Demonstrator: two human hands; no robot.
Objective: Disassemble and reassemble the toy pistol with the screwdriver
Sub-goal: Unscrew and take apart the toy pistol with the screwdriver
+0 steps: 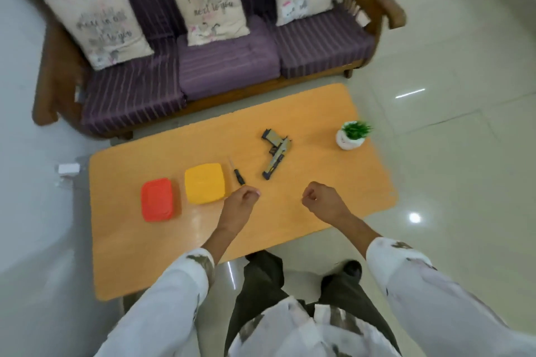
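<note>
Left hand [242, 197], right hand [320, 197] hover near the toy pistol [275, 156]; fingers curled, empty. Best take the screwdriver [237, 172] beside it by its handle.

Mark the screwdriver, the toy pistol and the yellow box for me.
screwdriver [239, 177]: head view, on its black handle.
toy pistol [275, 159]: head view, on the middle of its barrel.
yellow box [205, 182]: head view, on the centre of its lid.
</note>
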